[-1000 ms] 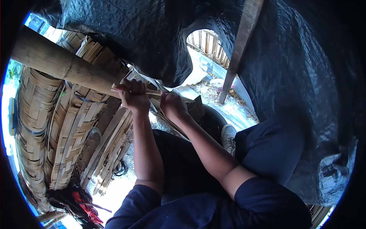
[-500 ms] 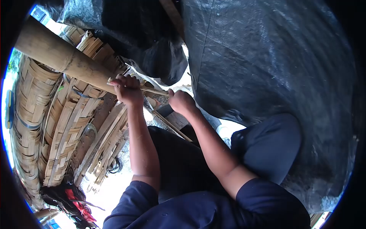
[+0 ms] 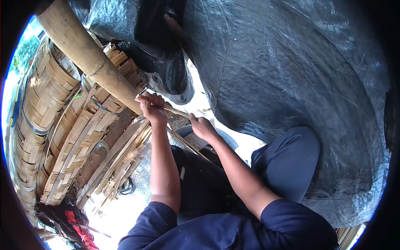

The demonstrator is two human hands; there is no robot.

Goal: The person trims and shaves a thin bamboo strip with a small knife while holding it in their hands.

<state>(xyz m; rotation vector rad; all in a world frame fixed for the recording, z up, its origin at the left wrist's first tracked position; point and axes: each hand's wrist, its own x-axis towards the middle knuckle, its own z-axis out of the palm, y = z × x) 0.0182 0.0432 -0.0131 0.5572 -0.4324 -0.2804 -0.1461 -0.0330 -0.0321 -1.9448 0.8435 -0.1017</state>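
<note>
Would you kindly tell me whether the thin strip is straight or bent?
Straight where visible: the thin strip runs unbent from left hand to right hand; its gripped parts are hidden.

From here, the thick pole (image 3: 96, 61) looks like bamboo, smooth and faintly glossy, with a raised node. The woven rolls (image 3: 39, 104) are matt, ribbed bamboo. The thin strip (image 3: 177, 111) looks like pale, bare wood or bamboo. The dark sheet (image 3: 271, 62) resembles creased plastic, dully shiny; the shirt (image 3: 200, 233) is matt cloth.
</note>
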